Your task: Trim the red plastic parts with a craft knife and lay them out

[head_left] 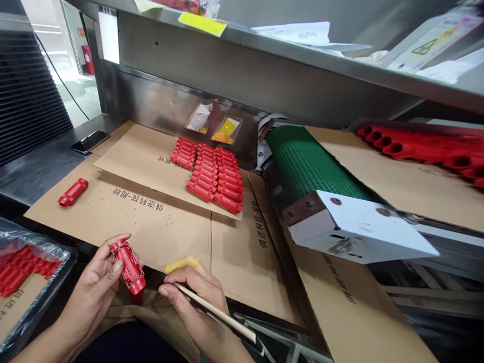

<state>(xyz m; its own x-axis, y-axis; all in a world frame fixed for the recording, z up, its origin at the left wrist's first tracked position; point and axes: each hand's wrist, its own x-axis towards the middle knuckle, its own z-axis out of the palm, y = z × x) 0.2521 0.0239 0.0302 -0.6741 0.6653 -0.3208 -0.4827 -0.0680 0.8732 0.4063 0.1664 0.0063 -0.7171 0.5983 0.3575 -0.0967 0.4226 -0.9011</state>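
My left hand [100, 277] holds a red plastic cylindrical part [129, 267] upright and slightly tilted, its grooved face turned up toward me. To the right, my right hand [196, 297] grips a thin stick-like tool [223, 316], pale on one side and dark along the other, slanting down to the right. A yellow cover sits on the index finger of that hand. The tool's tip is hidden by my fingers and does not touch the red part. Beyond, rows of similar red parts [215, 176] lie on a cardboard sheet [139, 154]. One lone red part [73, 192] rests at the left.
A green conveyor belt [313, 161] with a white metal end guard [351, 222] stands to the right. More red parts [395, 148] lie beyond it on cardboard. A plastic-lined bin [56, 272] is at lower left, a phone [90, 141] at back left. Two small bags [199, 118] lean at the back.
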